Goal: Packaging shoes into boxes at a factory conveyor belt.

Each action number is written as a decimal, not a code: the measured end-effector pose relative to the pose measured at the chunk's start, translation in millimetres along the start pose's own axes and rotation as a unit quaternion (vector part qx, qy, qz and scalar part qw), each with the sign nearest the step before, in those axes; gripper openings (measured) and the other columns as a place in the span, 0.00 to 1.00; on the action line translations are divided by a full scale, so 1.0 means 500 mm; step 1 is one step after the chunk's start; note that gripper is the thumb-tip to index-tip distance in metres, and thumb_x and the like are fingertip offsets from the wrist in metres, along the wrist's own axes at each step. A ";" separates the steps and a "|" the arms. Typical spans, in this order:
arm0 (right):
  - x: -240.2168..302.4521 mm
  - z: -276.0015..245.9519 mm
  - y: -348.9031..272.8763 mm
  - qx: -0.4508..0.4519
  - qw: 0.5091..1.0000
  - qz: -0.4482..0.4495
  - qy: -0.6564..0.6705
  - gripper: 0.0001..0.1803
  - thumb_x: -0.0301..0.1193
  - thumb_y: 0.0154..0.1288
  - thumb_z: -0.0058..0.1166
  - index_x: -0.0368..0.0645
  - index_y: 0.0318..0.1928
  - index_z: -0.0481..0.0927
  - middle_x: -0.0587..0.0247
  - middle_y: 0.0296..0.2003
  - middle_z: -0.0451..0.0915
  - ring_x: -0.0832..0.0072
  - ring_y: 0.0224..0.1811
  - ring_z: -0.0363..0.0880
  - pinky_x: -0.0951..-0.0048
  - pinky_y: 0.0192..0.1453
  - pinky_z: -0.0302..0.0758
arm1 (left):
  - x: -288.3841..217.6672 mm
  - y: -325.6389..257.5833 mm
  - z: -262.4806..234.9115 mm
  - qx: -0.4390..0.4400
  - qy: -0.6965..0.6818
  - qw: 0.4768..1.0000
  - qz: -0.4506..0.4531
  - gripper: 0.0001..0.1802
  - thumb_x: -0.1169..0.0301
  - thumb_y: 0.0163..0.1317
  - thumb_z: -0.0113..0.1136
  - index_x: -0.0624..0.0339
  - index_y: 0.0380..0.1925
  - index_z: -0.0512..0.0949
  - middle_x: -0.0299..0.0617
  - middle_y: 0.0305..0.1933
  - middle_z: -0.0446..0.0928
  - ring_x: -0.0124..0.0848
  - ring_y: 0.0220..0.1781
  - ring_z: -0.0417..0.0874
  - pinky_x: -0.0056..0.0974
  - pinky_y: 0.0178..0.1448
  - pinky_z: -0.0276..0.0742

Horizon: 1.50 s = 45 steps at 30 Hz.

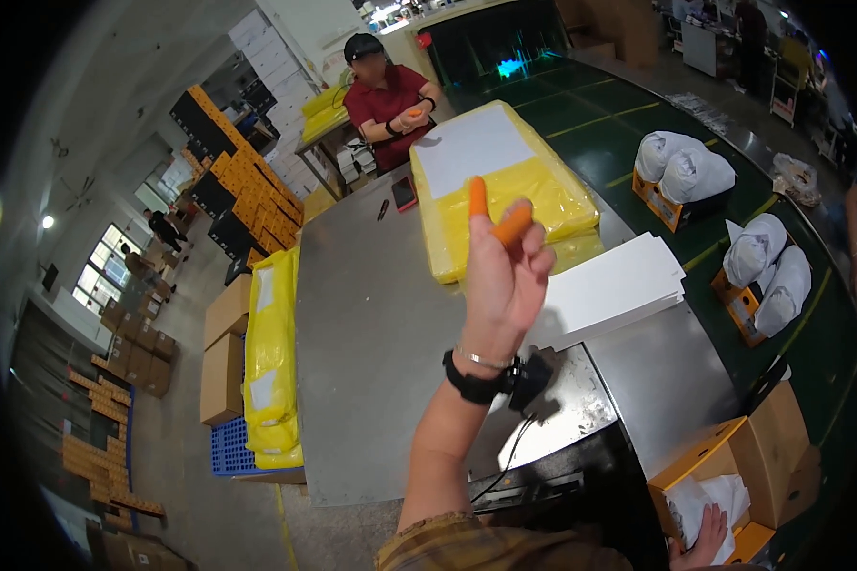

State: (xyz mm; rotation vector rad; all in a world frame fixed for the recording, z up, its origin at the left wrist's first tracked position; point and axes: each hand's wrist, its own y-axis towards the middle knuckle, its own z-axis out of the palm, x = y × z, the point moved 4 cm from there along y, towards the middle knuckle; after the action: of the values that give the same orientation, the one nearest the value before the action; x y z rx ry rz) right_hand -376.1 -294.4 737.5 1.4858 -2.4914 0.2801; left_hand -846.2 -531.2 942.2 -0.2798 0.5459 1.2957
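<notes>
My left hand (509, 262) is raised over the grey metal table, palm toward me, holding nothing. Orange finger covers sit on its thumb and index finger; these are apart, and the other fingers curl loosely. A black band with a small device (530, 383) is on this wrist. Beyond the hand lies a yellow plastic-wrapped bundle (538, 181) with a white sheet (476, 147) on top. My right hand (703, 542) rests with fingers extended on white wrapping paper (703, 500) inside an open orange-edged box (662, 495) at lower right. What lies under the paper is hidden.
White sheets (614, 285) are stacked on the grey table (371, 362). Two boxes with paper-wrapped bundles (686, 171) stand on the green conveyor belt (628, 105). A co-worker (390, 105) stands across the table. Yellow packs (271, 362) are piled at left.
</notes>
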 end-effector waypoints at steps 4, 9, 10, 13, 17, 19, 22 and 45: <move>0.016 -0.011 0.012 -0.009 1.000 -0.025 0.007 0.44 0.51 0.55 0.59 0.44 0.68 0.64 0.45 0.65 0.67 0.39 0.68 0.59 0.46 0.70 0.56 | -0.020 0.104 -0.032 -0.007 -0.158 0.985 -0.075 0.17 0.65 0.73 0.46 0.39 0.60 0.62 0.35 0.37 0.71 0.23 0.26 0.67 0.25 0.23 0.66; 0.027 -0.021 0.016 -0.019 0.999 -0.029 0.011 0.43 0.45 0.52 0.61 0.42 0.68 0.64 0.44 0.64 0.67 0.39 0.67 0.60 0.46 0.70 0.56 | 0.108 0.046 0.102 0.052 -0.020 0.994 -0.098 0.24 0.67 0.71 0.49 0.36 0.63 0.56 0.34 0.36 0.71 0.21 0.26 0.67 0.25 0.23 0.65; 0.035 -0.029 0.012 -0.021 1.000 -0.020 0.006 0.43 0.42 0.51 0.62 0.42 0.68 0.64 0.44 0.64 0.67 0.39 0.66 0.60 0.46 0.70 0.57 | 0.130 0.043 0.133 0.083 -0.016 0.990 -0.115 0.29 0.71 0.69 0.50 0.36 0.65 0.53 0.34 0.37 0.71 0.21 0.26 0.67 0.25 0.23 0.64; 0.040 -0.043 0.016 -0.019 1.000 -0.022 0.009 0.42 0.40 0.51 0.62 0.41 0.67 0.65 0.43 0.63 0.68 0.39 0.65 0.61 0.47 0.70 0.57 | 0.220 0.020 0.211 0.170 0.005 0.964 -0.202 0.44 0.79 0.61 0.52 0.35 0.71 0.43 0.37 0.42 0.69 0.21 0.24 0.70 0.28 0.20 0.64; 0.046 -0.030 0.024 -0.015 0.999 -0.030 0.019 0.40 0.39 0.53 0.62 0.41 0.67 0.66 0.42 0.62 0.69 0.40 0.65 0.62 0.48 0.70 0.56 | 0.281 -0.053 0.264 0.257 -0.010 0.935 -0.244 0.49 0.79 0.58 0.53 0.39 0.73 0.36 0.43 0.47 0.67 0.23 0.19 0.70 0.29 0.15 0.64; 0.052 -0.030 0.025 -0.016 0.999 -0.028 0.018 0.40 0.39 0.53 0.62 0.40 0.66 0.66 0.41 0.61 0.69 0.40 0.64 0.63 0.47 0.70 0.56 | 0.283 -0.084 0.301 0.298 -0.033 0.913 -0.276 0.51 0.79 0.56 0.54 0.44 0.73 0.35 0.45 0.47 0.67 0.24 0.16 0.70 0.28 0.12 0.64; 0.050 -0.040 0.026 -0.024 0.999 -0.031 0.017 0.40 0.40 0.54 0.62 0.38 0.66 0.66 0.40 0.61 0.69 0.40 0.64 0.63 0.47 0.70 0.57 | 0.293 -0.110 0.359 0.338 -0.057 0.901 -0.264 0.37 0.81 0.59 0.45 0.49 0.68 0.46 0.41 0.39 0.68 0.23 0.15 0.68 0.28 0.09 0.62; 0.033 -0.017 0.017 -0.012 0.999 -0.039 0.019 0.42 0.36 0.50 0.64 0.36 0.66 0.65 0.39 0.61 0.68 0.40 0.65 0.61 0.48 0.71 0.56 | 0.206 0.020 0.264 0.206 -0.066 0.972 0.094 0.26 0.83 0.59 0.43 0.54 0.57 0.56 0.42 0.46 0.69 0.23 0.21 0.70 0.27 0.17 0.65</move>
State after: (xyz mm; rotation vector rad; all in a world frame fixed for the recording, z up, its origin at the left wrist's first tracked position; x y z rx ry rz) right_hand -390.4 -301.7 750.0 1.5503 -2.3917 0.2620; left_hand -808.4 -378.5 999.7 0.2075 0.7253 1.3374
